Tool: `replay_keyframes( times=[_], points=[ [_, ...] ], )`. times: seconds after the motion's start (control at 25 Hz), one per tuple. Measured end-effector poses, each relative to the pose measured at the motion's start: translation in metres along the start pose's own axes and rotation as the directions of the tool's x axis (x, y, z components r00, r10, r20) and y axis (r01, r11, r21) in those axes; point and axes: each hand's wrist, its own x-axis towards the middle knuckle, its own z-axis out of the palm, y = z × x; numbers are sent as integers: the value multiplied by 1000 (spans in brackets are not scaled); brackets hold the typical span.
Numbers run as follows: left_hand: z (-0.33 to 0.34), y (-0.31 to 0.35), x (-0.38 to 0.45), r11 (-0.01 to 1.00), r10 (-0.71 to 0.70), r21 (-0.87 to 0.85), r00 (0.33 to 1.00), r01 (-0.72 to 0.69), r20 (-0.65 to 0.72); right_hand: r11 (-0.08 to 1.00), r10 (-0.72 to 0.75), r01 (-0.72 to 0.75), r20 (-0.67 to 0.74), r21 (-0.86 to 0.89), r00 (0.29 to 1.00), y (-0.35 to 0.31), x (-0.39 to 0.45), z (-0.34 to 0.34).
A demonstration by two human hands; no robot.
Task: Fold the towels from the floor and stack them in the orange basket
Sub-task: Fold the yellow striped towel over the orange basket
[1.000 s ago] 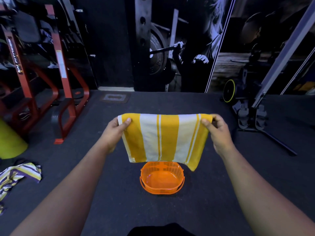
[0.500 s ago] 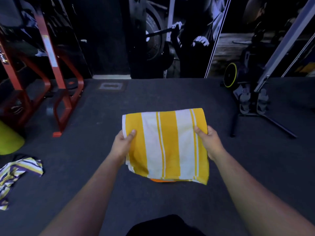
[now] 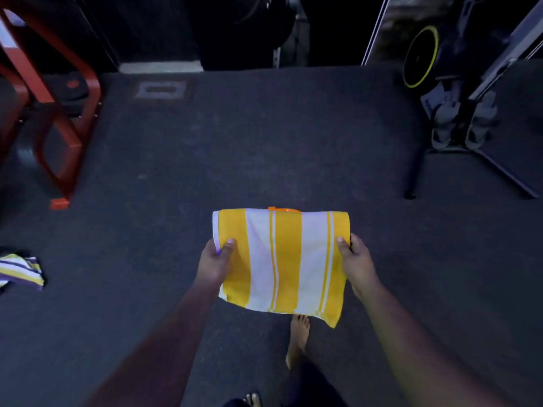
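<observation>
A folded yellow-and-white striped towel (image 3: 282,259) lies flat between my hands, held over the orange basket (image 3: 283,209). Only a sliver of the basket's far rim peeks out above the towel's far edge; the rest is hidden. My left hand (image 3: 216,261) pinches the towel's left edge with the thumb on top. My right hand (image 3: 355,264) grips the right edge the same way. A second towel (image 3: 22,271), striped purple, yellow and white, lies crumpled on the floor at the far left.
Dark rubber floor all round. A red metal rack frame (image 3: 63,124) stands at the left. An exercise machine with a yellow-rimmed wheel (image 3: 420,58) and black legs (image 3: 470,163) stands at the right. My bare foot (image 3: 298,339) is just below the towel.
The towel went from hanging upright above the basket to lying flat, and both hands have lowered it over the basket, which is now almost fully covered. The view has tilted down.
</observation>
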Motion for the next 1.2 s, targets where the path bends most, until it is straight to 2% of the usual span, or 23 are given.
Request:
replay_keyframes(
  times=[0.24,0.44,0.56,0.8,0.96,1.08,1.16,1.2],
  points=[
    [93,-104,149,984,-149,78,982,159,-119,982,116,-114,4,-150,993,118,157,65],
    [148,-254,271,953,-257,124,954,276,-153,951,182,-177,-4,-254,983,260,264,139],
    [168,-343,324,938,-273,181,952,295,-138,913,268,-261,-20,-313,963,347,302,179],
    [200,-472,390,926,-259,239,953,292,-158,839,259,-244,-37,-486,965,462,353,229],
    [219,-517,428,931,-213,272,967,245,-141,809,309,-269,-12,-522,951,511,382,259],
    [219,-534,435,844,-175,480,969,239,-174,767,282,-263,-60,-586,957,531,388,273],
    [223,-529,417,786,17,609,981,108,-195,749,137,-165,-94,-642,986,528,375,279],
    [227,-526,404,724,168,688,980,-50,-106,698,5,-33,-41,-715,999,525,364,282]
  ],
)
